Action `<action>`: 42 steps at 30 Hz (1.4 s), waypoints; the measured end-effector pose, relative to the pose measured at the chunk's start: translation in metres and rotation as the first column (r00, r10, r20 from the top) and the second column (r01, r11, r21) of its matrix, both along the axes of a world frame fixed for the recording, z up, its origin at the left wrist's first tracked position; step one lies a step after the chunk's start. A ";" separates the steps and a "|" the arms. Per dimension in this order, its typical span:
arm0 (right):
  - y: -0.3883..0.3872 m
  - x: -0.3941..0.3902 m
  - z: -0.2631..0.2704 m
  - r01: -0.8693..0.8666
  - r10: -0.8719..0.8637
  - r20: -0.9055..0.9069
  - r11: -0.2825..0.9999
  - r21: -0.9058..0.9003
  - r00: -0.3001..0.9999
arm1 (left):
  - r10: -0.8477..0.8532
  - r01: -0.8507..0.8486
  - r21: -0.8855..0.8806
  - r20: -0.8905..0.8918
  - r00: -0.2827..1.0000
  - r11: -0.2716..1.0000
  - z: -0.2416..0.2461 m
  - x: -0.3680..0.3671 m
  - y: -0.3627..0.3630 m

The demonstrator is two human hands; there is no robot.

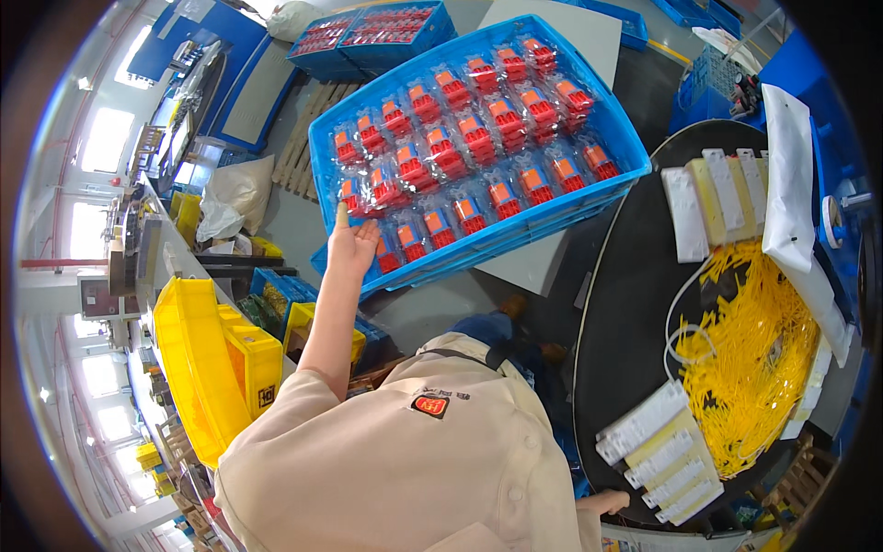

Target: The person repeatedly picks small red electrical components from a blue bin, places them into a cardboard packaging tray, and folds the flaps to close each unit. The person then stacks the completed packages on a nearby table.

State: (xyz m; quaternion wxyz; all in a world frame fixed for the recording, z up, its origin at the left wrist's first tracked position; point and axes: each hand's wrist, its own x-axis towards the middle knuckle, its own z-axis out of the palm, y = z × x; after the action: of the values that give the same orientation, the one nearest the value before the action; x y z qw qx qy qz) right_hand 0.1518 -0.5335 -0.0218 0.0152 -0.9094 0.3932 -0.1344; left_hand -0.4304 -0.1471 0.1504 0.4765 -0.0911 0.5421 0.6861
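A blue plastic crate (pixel 576 193) lies before me, stacked on at least one more like it. Inside are several rows of clear bags (pixel 441 153) holding red plastic parts with orange-and-blue labels. My left hand (pixel 354 245) is at the crate's near left end, palm turned up and fingers spread beside the nearest bags. Nothing shows in its grasp; whether it touches a bag I cannot tell. Low on the right, my right hand (pixel 610 502) hangs by the edge of a round black table (pixel 614 331). Its fingers are partly curled and partly hidden.
Yellow plastic strips (pixel 752 366) heap on the black table, between white-and-yellow blocks (pixel 662 448). Yellow bins (pixel 200 366) stand at my left. Beyond are a wooden pallet (pixel 310 145), a white sack (pixel 238 196) and more filled blue crates (pixel 372 58).
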 end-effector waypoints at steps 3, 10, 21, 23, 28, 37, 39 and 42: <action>-0.001 -0.026 -0.015 -0.306 0.175 -0.554 0.940 -0.152 0.814 | 0.073 -0.072 -0.026 0.028 0.997 0.997 -0.020 -0.008 0.008; 0.084 -0.124 -0.059 -0.671 0.263 -0.842 0.727 -0.148 0.471 | 0.082 -0.141 0.238 0.243 0.967 0.961 -0.057 -0.061 0.026; 0.146 -0.176 0.042 -0.911 0.819 0.415 0.408 0.066 0.397 | 0.048 -0.033 -0.092 0.164 0.985 0.995 -0.066 -0.091 0.066; 0.170 -0.163 0.050 -0.987 0.991 0.056 0.119 0.106 0.125 | 0.027 -0.025 -0.013 0.128 0.991 1.000 -0.069 -0.091 0.069; 0.210 -0.132 0.072 -0.969 0.987 0.156 -0.079 0.233 -0.043 | 0.079 -0.077 -0.025 0.051 0.996 0.997 -0.081 -0.104 0.072; 0.280 -0.106 0.089 -0.880 0.877 0.427 -0.369 0.300 -0.222 | 0.091 -0.066 0.135 -0.186 0.978 0.989 -0.054 -0.108 0.031; 0.239 -0.084 0.096 -0.860 0.715 0.691 -0.416 0.295 -0.109 | 0.145 -0.083 0.182 -0.358 0.923 0.980 -0.021 -0.085 0.009; 0.149 -0.084 0.106 -0.988 0.862 0.488 -0.155 -0.009 -0.139 | 0.102 0.065 0.324 -0.472 0.876 0.944 0.032 -0.023 -0.017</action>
State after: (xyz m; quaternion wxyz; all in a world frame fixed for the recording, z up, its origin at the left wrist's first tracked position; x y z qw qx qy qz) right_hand 0.0680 -0.3849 0.0837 0.3459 -0.8354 -0.3995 -0.1512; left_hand -0.4539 -0.1639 0.1823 0.3282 0.1586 0.5202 0.7724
